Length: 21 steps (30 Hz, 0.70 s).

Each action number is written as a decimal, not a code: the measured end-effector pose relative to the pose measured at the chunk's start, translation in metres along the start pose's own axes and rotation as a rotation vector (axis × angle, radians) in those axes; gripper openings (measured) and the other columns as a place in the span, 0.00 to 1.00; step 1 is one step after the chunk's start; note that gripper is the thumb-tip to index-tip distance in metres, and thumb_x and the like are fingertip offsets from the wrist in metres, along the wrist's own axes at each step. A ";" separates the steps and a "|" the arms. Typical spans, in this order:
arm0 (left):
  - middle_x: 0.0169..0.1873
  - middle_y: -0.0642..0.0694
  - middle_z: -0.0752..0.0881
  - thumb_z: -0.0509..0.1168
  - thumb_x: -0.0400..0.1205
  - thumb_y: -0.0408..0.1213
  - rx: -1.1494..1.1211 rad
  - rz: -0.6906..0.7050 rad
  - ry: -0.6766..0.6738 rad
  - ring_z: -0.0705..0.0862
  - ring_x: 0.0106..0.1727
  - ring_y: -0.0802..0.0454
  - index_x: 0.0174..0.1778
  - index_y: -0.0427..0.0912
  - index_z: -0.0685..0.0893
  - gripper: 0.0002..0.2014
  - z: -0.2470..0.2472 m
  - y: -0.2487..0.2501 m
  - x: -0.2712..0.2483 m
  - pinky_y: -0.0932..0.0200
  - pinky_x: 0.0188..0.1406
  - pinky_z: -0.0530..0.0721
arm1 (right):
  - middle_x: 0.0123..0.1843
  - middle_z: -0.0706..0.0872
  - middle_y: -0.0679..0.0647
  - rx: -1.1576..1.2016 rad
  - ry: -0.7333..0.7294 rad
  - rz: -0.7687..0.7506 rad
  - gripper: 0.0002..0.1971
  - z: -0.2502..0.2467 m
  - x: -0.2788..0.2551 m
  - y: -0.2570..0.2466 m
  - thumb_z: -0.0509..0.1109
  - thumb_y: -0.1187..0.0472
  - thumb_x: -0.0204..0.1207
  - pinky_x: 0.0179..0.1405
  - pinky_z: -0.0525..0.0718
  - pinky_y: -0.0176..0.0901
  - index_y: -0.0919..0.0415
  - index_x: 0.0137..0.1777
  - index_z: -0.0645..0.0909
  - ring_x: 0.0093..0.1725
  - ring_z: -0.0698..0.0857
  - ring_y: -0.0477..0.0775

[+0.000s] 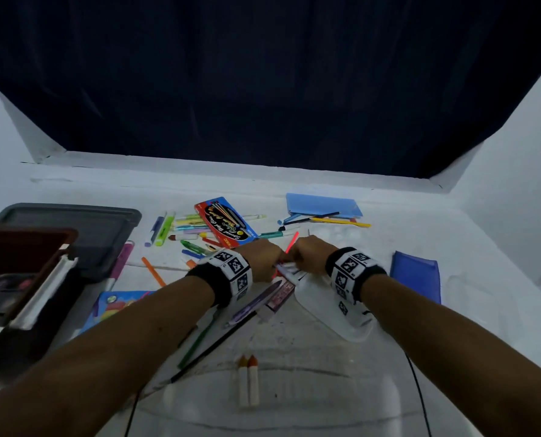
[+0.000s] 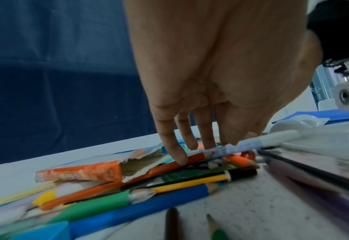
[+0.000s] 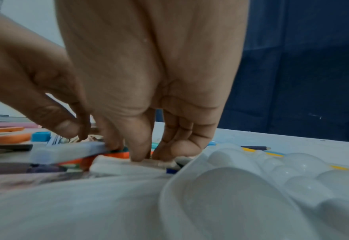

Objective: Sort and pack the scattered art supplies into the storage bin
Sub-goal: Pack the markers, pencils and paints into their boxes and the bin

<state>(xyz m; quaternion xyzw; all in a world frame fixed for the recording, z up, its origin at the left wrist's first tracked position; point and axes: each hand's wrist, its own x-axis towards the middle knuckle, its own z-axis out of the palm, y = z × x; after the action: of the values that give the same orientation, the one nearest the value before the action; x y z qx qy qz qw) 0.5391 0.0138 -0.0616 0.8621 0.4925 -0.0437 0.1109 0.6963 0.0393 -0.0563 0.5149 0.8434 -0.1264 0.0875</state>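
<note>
Both hands meet over a pile of pens in the middle of the white table. My left hand (image 1: 262, 260) (image 2: 229, 141) pinches a white, blue-labelled marker (image 2: 272, 138) (image 1: 286, 267) between thumb and fingers; its little finger touches an orange pencil (image 2: 192, 160). My right hand (image 1: 307, 252) (image 3: 128, 146) curls down beside it, thumb against that marker's (image 3: 66, 151) end, fingertips (image 3: 137, 155) on a white stick (image 3: 126, 166). A thin red pen (image 1: 292, 242) sticks out between the hands. The grey storage bin (image 1: 73, 216) sits far left.
A white paint palette (image 1: 335, 313) (image 3: 251, 186) lies under my right wrist. A dark paint box (image 1: 17, 279) stands in front of the bin. A red pen box (image 1: 223, 222), two blue pouches (image 1: 322, 203) (image 1: 415, 275), loose markers and two white crayons (image 1: 248, 383) litter the table.
</note>
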 end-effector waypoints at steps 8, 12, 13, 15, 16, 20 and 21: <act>0.38 0.46 0.90 0.63 0.80 0.30 -0.054 0.000 -0.045 0.83 0.36 0.49 0.47 0.39 0.92 0.11 -0.007 -0.027 0.000 0.54 0.44 0.84 | 0.55 0.84 0.60 0.094 0.031 -0.027 0.09 0.001 0.003 0.026 0.74 0.63 0.75 0.45 0.74 0.43 0.65 0.52 0.81 0.49 0.78 0.55; 0.43 0.47 0.92 0.66 0.81 0.39 -0.083 0.012 -0.003 0.85 0.38 0.50 0.49 0.43 0.92 0.10 -0.009 -0.019 0.012 0.50 0.47 0.86 | 0.51 0.85 0.57 0.277 0.226 -0.014 0.07 -0.008 -0.009 0.039 0.73 0.62 0.77 0.44 0.72 0.40 0.64 0.51 0.85 0.49 0.80 0.54; 0.44 0.47 0.92 0.67 0.80 0.40 -0.088 0.028 0.003 0.85 0.40 0.50 0.49 0.44 0.93 0.10 -0.009 -0.013 0.016 0.50 0.49 0.86 | 0.49 0.86 0.56 0.329 0.270 -0.002 0.07 -0.010 -0.014 0.042 0.73 0.61 0.77 0.42 0.73 0.40 0.63 0.52 0.85 0.47 0.81 0.53; 0.47 0.47 0.91 0.70 0.77 0.41 -0.057 0.037 -0.004 0.87 0.46 0.49 0.51 0.44 0.92 0.10 -0.006 0.000 0.025 0.52 0.52 0.85 | 0.44 0.87 0.55 0.487 0.313 0.035 0.09 -0.013 -0.025 0.047 0.73 0.61 0.78 0.37 0.77 0.38 0.59 0.57 0.83 0.41 0.83 0.51; 0.47 0.47 0.91 0.72 0.76 0.41 -0.024 0.027 -0.028 0.87 0.48 0.48 0.51 0.44 0.92 0.10 -0.005 0.005 0.029 0.54 0.50 0.84 | 0.41 0.88 0.55 0.577 0.314 0.041 0.11 -0.013 -0.031 0.048 0.72 0.63 0.78 0.35 0.80 0.37 0.57 0.59 0.81 0.38 0.85 0.50; 0.28 0.49 0.78 0.70 0.75 0.39 0.064 -0.020 -0.051 0.85 0.44 0.40 0.26 0.48 0.76 0.13 0.003 0.016 0.041 0.58 0.38 0.74 | 0.33 0.89 0.57 0.768 0.335 0.054 0.08 -0.014 -0.059 0.047 0.70 0.68 0.79 0.40 0.90 0.47 0.63 0.57 0.81 0.36 0.90 0.57; 0.24 0.50 0.72 0.70 0.77 0.40 0.087 0.013 -0.034 0.84 0.43 0.38 0.23 0.49 0.68 0.20 0.005 0.015 0.044 0.58 0.37 0.73 | 0.32 0.89 0.57 0.796 0.345 0.063 0.07 -0.014 -0.066 0.046 0.71 0.68 0.78 0.42 0.91 0.49 0.66 0.55 0.82 0.35 0.90 0.57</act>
<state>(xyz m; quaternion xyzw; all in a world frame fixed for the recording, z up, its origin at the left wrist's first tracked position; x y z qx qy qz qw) 0.5749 0.0418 -0.0719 0.8683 0.4827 -0.0791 0.0820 0.7671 0.0078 -0.0307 0.5476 0.7149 -0.3513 -0.2562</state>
